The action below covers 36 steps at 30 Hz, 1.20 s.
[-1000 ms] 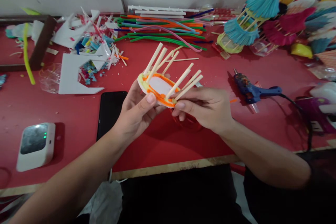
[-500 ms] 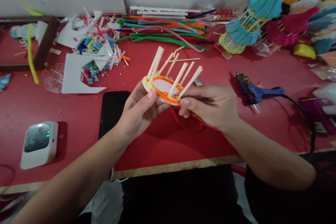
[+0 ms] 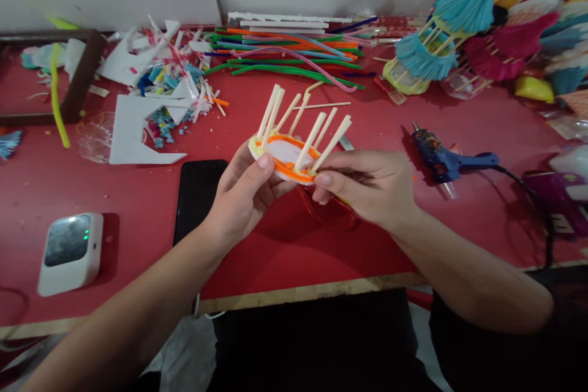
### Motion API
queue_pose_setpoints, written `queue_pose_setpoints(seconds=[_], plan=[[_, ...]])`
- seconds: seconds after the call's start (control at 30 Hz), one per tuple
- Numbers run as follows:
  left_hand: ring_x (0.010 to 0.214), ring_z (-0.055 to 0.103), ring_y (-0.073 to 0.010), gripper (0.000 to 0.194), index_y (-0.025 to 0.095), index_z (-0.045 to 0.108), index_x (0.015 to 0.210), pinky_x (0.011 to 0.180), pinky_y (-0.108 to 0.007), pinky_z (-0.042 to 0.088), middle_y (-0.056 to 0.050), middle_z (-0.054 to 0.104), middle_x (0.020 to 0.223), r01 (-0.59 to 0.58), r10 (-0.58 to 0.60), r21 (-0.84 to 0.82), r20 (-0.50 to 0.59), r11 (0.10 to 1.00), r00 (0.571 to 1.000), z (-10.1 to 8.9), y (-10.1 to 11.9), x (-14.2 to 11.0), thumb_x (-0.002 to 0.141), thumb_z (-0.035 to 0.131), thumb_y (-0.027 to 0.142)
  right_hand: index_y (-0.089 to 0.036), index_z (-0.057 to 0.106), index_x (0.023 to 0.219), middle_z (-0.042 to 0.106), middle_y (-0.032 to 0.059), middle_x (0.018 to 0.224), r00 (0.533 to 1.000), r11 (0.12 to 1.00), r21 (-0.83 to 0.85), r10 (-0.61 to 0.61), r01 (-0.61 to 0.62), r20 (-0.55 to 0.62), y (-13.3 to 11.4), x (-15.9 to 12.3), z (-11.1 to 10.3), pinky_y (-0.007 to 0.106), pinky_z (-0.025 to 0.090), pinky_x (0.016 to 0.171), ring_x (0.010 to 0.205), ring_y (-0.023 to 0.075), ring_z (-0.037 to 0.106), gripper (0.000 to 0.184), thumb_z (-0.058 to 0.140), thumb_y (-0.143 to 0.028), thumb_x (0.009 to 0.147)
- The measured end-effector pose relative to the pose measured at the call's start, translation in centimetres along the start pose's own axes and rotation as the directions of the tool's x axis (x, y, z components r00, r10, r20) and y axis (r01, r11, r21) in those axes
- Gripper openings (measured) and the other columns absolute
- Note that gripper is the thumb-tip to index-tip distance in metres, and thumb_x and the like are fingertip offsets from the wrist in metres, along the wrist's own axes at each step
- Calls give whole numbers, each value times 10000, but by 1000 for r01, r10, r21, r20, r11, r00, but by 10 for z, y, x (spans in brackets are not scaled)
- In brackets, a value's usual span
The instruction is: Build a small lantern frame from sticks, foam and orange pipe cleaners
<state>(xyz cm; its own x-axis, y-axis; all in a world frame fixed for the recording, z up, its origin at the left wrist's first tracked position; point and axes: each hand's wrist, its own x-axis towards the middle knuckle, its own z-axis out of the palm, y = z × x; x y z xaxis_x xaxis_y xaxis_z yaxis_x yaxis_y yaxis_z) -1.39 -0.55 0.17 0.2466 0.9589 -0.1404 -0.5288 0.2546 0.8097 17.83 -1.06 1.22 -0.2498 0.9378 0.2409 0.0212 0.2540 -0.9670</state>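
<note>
While the near-left rim of a white disc (image 3: 285,150) is clasped by the left hand (image 3: 241,190), thumb above and fingers curled beneath, its right edge is pinched by the right hand (image 3: 372,187), thumb and forefinger almost together at the foot of one wooden stick (image 3: 328,146); whether rim or stick is pressed cannot be told. The disc is held slightly tilted above the red tabletop (image 3: 275,257), ringed with orange pipe cleaner (image 3: 299,178) and set with several pale, leaning sticks. It is judged light and fairly stiff, but fragile at the stick joints, so is best gripped by the rim. Beside the left wrist, a black smartphone (image 3: 197,196) is laid flat. Farther out, loose pipe cleaners (image 3: 294,52) are spread behind, and a blue glue gun (image 3: 443,156) is placed at right.
</note>
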Motion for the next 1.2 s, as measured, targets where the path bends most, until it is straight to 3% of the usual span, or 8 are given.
queue_pose_setpoints(seconds=[0.23,0.4,0.57,0.67,0.83,1.0,1.2], plan=[[1116,751,-269,423,260,713,1081,911,-374,663,-31,785,1124,-32,32,21,14,999,999,-4,-3,0,758,871,483,-252,826,958,789,-9,755,999,999,-25,-43,43,-6,-1,-2,-1,176,589,518,548,90,694,104,773,-246,868],[1158,732,-312,741,309,665,1250,877,-392,667,-70,757,1218,17,-19,25,92,1000,996,-5,0,-2,630,872,658,-250,821,954,785,-3,766,999,997,-63,-47,45,-22,0,-3,0,194,585,530,567,95,692,103,767,-290,876],[1266,671,-275,707,357,650,1284,1045,-413,598,-26,703,1341,3,-5,44,63,999,998,-3,2,-4,649,961,337,-252,816,920,764,-21,713,994,988,-113,-107,107,2,0,0,0,197,586,568,576,91,683,76,764,-229,869],[1295,647,-286,617,302,700,1182,1103,-428,556,-41,721,1305,-40,37,48,59,998,998,-3,0,-3,629,970,357,-251,812,912,750,-25,680,994,988,-119,-103,100,-22,0,0,0,205,576,533,541,92,662,63,766,-243,870],[1228,689,-261,601,281,710,1134,1074,-380,572,-28,749,1220,-79,79,74,-3,994,997,-2,-1,-1,601,983,320,-254,810,912,736,-12,673,977,982,-150,-135,111,-165,3,-3,1,221,547,482,518,99,634,95,756,-330,892],[1230,691,-275,585,266,721,1127,1068,-385,581,-36,767,1191,-60,64,75,-42,995,997,2,1,-1,608,976,354,-294,798,1007,779,8,824,965,952,-266,-202,153,-167,6,-6,0,281,584,583,622,134,672,143,764,-364,887],[1209,700,-257,602,296,703,1130,1044,-371,594,-5,765,1209,-103,108,61,-72,993,992,3,1,-2,594,977,288,-304,778,883,765,17,808,917,855,-430,-377,289,-133,-2,-2,-1,355,567,652,696,181,671,26,780,-293,860]])
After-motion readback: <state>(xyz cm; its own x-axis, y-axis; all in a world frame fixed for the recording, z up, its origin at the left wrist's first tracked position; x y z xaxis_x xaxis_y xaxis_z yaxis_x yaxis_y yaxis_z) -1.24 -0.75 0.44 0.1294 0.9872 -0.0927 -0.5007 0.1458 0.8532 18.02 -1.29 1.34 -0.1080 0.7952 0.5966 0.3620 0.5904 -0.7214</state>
